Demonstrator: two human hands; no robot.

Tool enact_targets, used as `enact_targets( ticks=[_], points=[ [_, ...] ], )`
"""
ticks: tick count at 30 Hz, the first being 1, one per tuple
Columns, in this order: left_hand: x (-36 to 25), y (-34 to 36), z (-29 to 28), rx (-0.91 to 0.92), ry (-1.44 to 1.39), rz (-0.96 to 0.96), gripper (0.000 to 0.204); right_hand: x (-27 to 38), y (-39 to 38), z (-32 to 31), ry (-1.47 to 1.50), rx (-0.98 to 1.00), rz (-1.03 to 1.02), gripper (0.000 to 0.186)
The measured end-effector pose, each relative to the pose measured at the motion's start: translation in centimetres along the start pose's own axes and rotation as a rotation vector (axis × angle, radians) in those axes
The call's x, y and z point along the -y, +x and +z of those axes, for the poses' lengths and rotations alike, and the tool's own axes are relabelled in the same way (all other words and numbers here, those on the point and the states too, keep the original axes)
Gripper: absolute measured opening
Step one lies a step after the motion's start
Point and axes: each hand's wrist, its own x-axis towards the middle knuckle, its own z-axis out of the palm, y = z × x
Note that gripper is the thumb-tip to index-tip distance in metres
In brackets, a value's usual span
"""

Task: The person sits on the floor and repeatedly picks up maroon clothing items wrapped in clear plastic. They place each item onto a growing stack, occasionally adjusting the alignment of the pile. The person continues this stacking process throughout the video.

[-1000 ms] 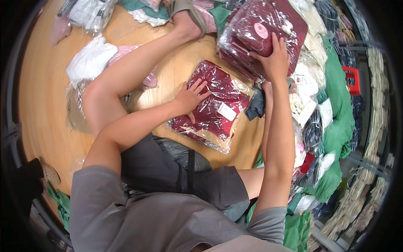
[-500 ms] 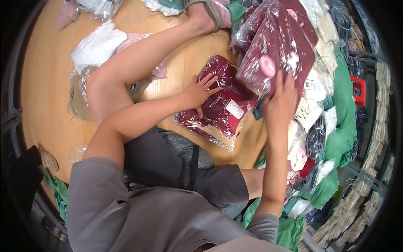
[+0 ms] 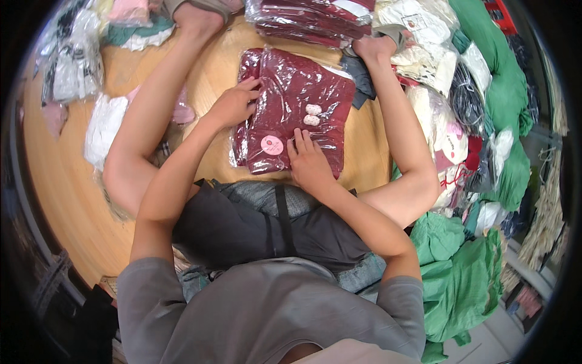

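A folded maroon garment in a clear plastic bag (image 3: 291, 91) lies flat on the wooden floor between my legs, with a round pink sticker (image 3: 271, 145) and two small pale speckled pieces (image 3: 311, 114) on its front. Under its left side shows the edge of another bagged maroon garment (image 3: 240, 136). My left hand (image 3: 233, 104) rests on the left edge of the upper bag, its fingers extended and slightly bent. Along the near edge, my right hand (image 3: 312, 159) lies on the bag with fingers stretched out. Neither hand grips anything visibly.
A stack of bagged maroon garments (image 3: 309, 21) stands beyond, between my feet. Bagged white clothes (image 3: 104, 127) lie at left. On the right are heaped cream packets (image 3: 433, 130), a bundle of dark cord (image 3: 467, 100) and green sacks (image 3: 461, 285).
One bagged maroon garment has come from the pile at right to lie over the bag in front of me. My right hand moved nearer and left; the maroon stack now appears straight ahead.
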Motion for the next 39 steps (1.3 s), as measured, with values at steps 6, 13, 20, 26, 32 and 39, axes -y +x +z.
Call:
enact_targets(
  ticks=[6,13,20,26,32,39],
  points=[
    [-1.3,1.2,-1.5,-0.166,-0.503,-0.371,0.054,1.1,0.5,0.0,0.107,-0.054,-0.057,0.054],
    [-0.3,1.2,0.2,-0.218,-0.708,-0.306,0.087,-0.3,1.8,-1.0,0.232,-0.005,-0.122,0.071],
    [-2.8,1.6,-0.7,-0.328,-0.546,-0.201,0.084,-6.4,2.2,-4.8,0.497,-0.156,0.28,0.091],
    [-2.6,0.4,-0.8,-0.363,-0.422,-0.287,0.084,-10.4,3.9,-1.8,0.605,0.018,0.735,0.13],
    [-3.4,0.3,-1.9,-0.274,-0.527,-0.24,0.1,-10.3,3.7,0.0,0.622,-0.336,0.533,0.115],
    [-3.8,-0.2,-3.3,-0.192,-0.407,-0.142,0.12,-9.1,3.8,-2.0,0.619,-0.145,0.602,0.108]
  ],
)
